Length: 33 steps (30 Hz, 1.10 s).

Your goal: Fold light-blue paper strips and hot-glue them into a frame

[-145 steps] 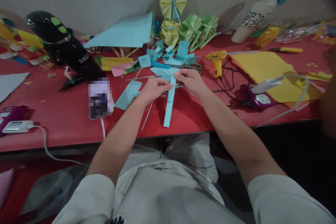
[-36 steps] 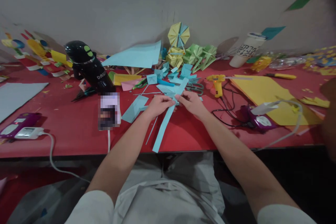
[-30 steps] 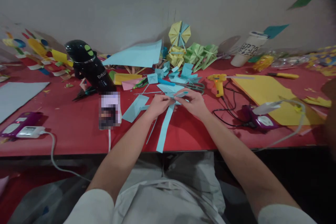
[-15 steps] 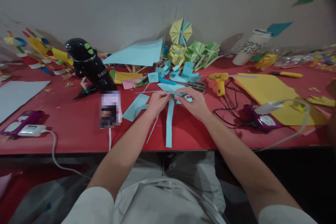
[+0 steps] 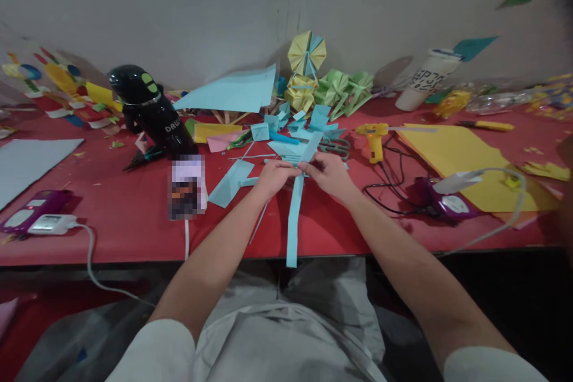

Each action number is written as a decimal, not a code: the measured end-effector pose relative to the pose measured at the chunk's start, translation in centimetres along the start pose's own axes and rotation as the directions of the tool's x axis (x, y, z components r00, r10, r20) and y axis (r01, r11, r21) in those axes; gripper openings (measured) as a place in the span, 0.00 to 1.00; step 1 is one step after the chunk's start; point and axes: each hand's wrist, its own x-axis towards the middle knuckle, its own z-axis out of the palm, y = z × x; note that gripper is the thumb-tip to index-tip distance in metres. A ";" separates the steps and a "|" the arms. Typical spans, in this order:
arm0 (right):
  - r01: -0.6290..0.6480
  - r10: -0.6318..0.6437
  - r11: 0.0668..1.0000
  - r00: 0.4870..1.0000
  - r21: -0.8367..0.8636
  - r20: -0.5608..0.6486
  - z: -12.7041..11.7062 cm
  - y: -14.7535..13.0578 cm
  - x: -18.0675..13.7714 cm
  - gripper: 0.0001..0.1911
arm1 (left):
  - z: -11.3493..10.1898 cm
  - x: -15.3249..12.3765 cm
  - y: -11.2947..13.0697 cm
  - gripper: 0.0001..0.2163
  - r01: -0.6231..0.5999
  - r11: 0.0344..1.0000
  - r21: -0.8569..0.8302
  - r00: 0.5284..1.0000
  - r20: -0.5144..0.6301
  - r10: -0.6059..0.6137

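Head view: fingers (image 5: 286,171) pinch paper strip's (image 5: 293,224) upper part.

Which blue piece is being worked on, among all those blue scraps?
Centre of the red table, near edge: the left hand and right hand pinch a light-blue paper strip. Unlike the short folded scraps behind, it is long, narrow and overhangs the edge.

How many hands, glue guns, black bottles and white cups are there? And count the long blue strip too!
hands: 2, left hand and right hand, both pinching the strip
long light blue paper strip: 1
yellow glue gun: 1
black bottle with green spots: 1
white cup with black lettering: 1
Total: 6
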 end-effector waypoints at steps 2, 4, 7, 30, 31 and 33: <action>0.079 -0.085 0.993 0.994 -0.083 -0.068 0.0 -0.5 -0.1 0.19 | 0.1 -0.1 0.1 0.03 -0.011 0.999 -0.035 1.000 -0.006 0.010; 0.159 -0.168 0.982 0.982 -0.099 -0.084 0.0 -0.8 -0.3 0.16 | 0.2 -0.2 0.0 0.04 -0.042 0.996 -0.076 0.999 -0.001 0.042; 0.231 -0.235 0.971 0.970 -0.067 -0.061 -0.3 -0.8 -0.4 0.14 | 0.2 -0.2 -0.1 0.05 -0.096 0.988 -0.120 0.995 0.003 0.097; -0.002 -0.010 0.979 0.998 0.205 0.060 0.1 -1.0 -0.8 0.23 | -1.2 -0.5 1.0 0.14 -0.142 0.958 -0.251 0.990 -0.016 0.142; -0.059 0.038 0.970 0.995 0.235 0.092 0.1 -1.1 -0.8 0.25 | -1.2 -0.4 1.0 0.15 -0.171 0.953 -0.252 0.985 -0.039 0.166; -0.142 0.102 0.953 0.982 0.267 0.160 0.3 -1.2 -0.8 0.28 | -1.3 -0.3 1.0 0.16 -0.215 0.945 -0.245 0.976 -0.076 0.202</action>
